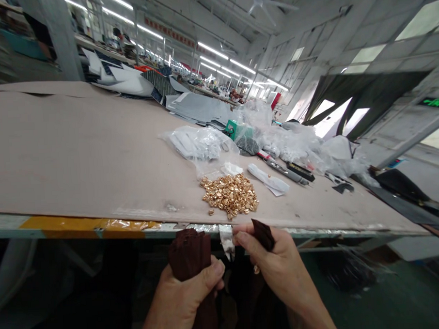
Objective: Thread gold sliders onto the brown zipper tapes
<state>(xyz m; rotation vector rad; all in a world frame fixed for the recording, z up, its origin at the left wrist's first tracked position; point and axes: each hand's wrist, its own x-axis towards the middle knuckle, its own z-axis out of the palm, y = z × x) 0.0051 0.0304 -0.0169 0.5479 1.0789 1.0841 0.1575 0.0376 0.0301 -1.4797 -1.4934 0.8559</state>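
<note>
My left hand is closed around a thick bundle of dark brown zipper tape, its folded ends pointing up. Just right of it, my right hand pinches with thumb and forefinger. The end of a dark brown strip sticks up out of that hand, and more brown tape hangs below. Under the right palm shows a small gold piece, probably a zipper slider. Beyond both hands, on the table, lies a heap of small gold metal pieces that look like zipper sliders. Between the hands, a whitish tag hangs from the table edge.
The table has yellow tape along its front edge. Behind the heap lie a clear plastic bag of white pieces, a white strip, a grey pen-shaped tool and crumpled plastic. Stacked sheets stand farther back.
</note>
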